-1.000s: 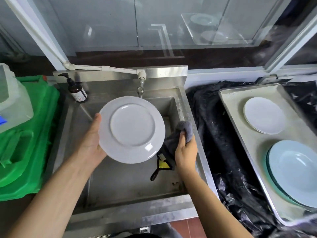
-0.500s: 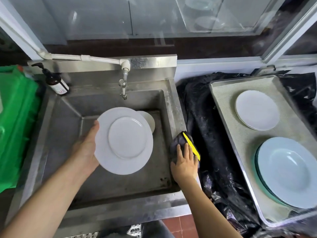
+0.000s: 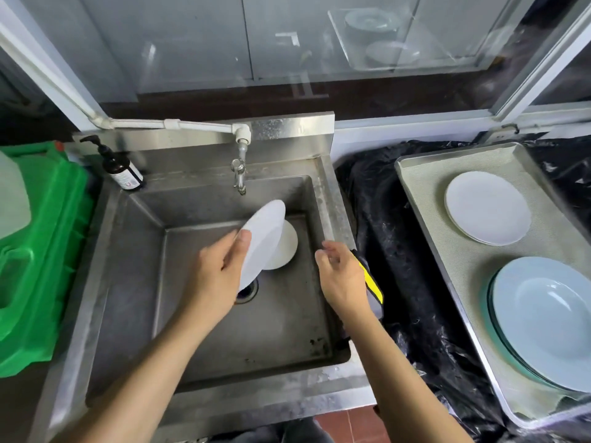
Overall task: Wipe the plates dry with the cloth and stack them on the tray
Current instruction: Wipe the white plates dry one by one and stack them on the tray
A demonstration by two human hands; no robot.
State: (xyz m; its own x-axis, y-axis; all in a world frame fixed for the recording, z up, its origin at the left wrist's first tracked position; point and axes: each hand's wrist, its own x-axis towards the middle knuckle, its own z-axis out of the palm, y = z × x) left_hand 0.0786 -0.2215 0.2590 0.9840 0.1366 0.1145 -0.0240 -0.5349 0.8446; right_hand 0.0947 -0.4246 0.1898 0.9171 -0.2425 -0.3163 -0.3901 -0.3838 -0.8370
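Note:
My left hand (image 3: 220, 273) grips a white plate (image 3: 263, 238) by its rim and holds it tilted on edge over the steel sink (image 3: 204, 318). Behind it a smaller white plate (image 3: 286, 251) lies on the sink floor. The dark cloth with a yellow strip (image 3: 371, 282) lies on the sink's right rim. My right hand (image 3: 340, 276) hovers just left of the cloth with loosely bent fingers and holds nothing. On the metal tray (image 3: 447, 254) at the right sit a stack of white plates (image 3: 487, 207) and a stack of pale blue plates (image 3: 550, 318).
A tap (image 3: 239, 174) hangs over the sink's back wall, and a brown pump bottle (image 3: 120, 169) stands at the back left corner. Green plastic crates (image 3: 41, 251) sit to the left. Black plastic sheeting (image 3: 399, 251) covers the counter between sink and tray.
My right hand has let go of the cloth, which now lies on the sink's rim. My left hand has turned the plate from flat-facing to edge-on.

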